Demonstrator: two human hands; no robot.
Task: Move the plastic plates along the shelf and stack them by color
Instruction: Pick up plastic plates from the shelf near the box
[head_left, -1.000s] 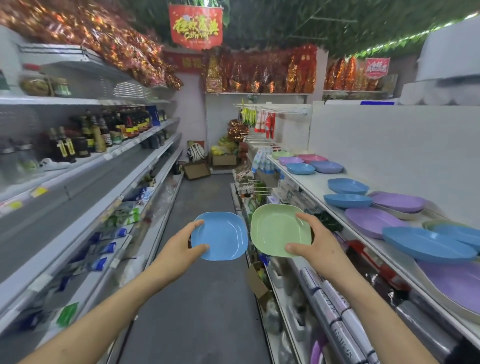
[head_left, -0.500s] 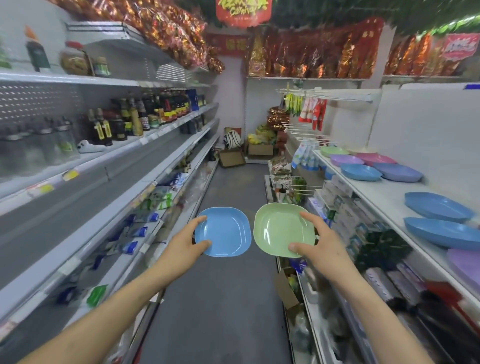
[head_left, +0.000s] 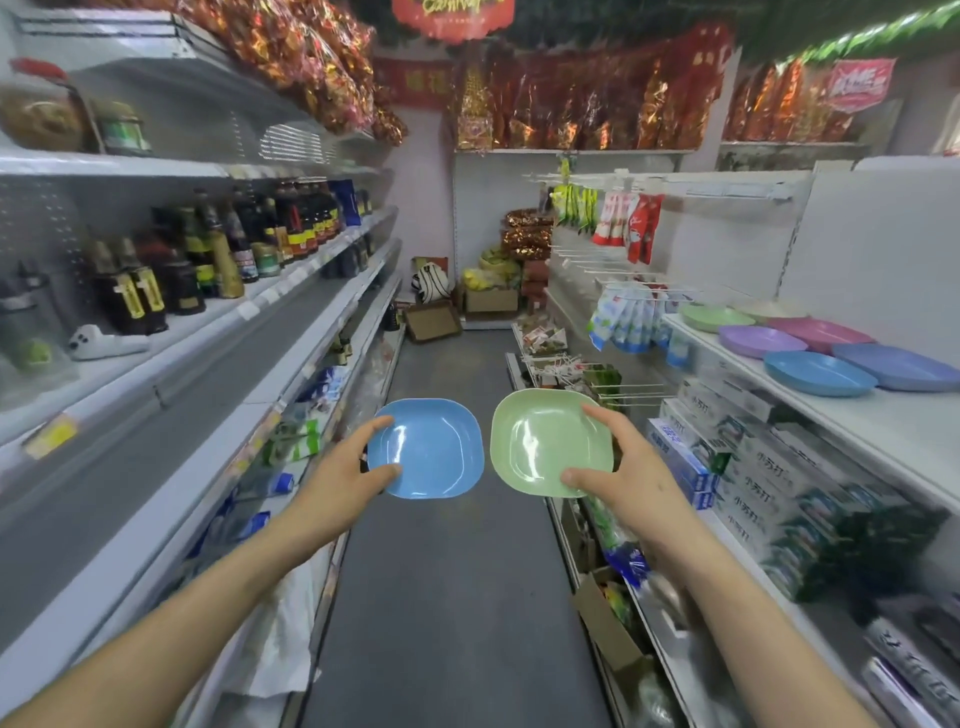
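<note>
**Mid-aisle, one plate per hand**

Between the two shelf runs, over the aisle floor: left hand (head_left: 343, 475) pinches the blue plate (head_left: 427, 448) by its left edge, thumb on the face, fingers behind. Right hand (head_left: 631, 475) does the same on the green plate (head_left: 550, 441), gripping its right edge. Plates sit side by side at the same height, close but not touching, faces tilted toward me. One colour per hand, so no sorting is needed when I set them down.

Targets are on the right shelf (head_left: 893, 415): a green plate on the shelf (head_left: 714, 317) at the far end, a blue plate on the shelf (head_left: 818, 373) nearer, purple plate (head_left: 758, 341) and pink plate (head_left: 821, 332) between and behind. Looks like the carry step; stacking isn't done yet. Blue drop is the closer one, but it's held in the far hand, so it means a cross-body reach or a turn. Edge pinch is thin, slip risk if I rush.
</note>
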